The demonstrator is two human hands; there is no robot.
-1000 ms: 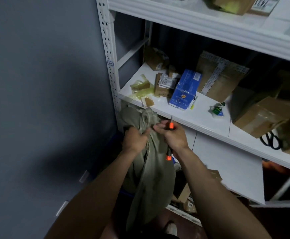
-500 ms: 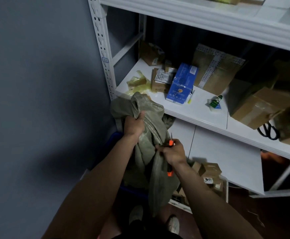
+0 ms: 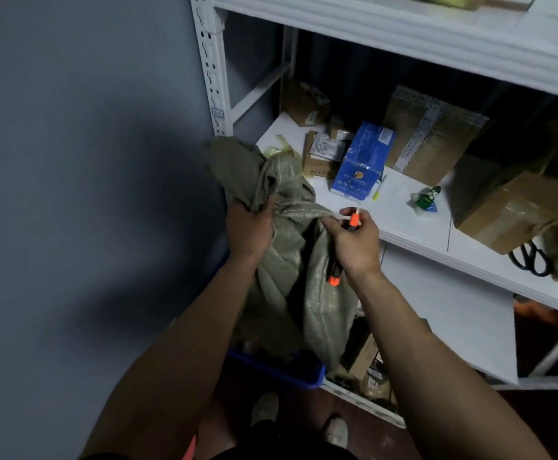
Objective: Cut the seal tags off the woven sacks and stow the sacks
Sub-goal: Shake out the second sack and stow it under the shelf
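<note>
A grey-green woven sack (image 3: 281,254) hangs bunched in front of the white shelf unit, its lower end over a blue bin (image 3: 291,373) on the floor. My left hand (image 3: 249,227) grips a gathered fold near the sack's top. My right hand (image 3: 354,240) holds a black and orange utility knife (image 3: 344,250), its tip pointing up, and its fingers also pinch the sack's edge. No seal tag shows in this view.
The white shelf (image 3: 404,220) carries a blue box (image 3: 362,161), several brown cartons (image 3: 516,210), yellow tape scraps (image 3: 279,147) and black scissors (image 3: 530,260) at the right. A grey wall stands at the left. Small cartons (image 3: 367,366) sit under the shelf; shoes (image 3: 264,410) below.
Both hands rose with the sack between half a second ago and now. My right hand moved up and right, close to the shelf edge, and the knife tip now points upward.
</note>
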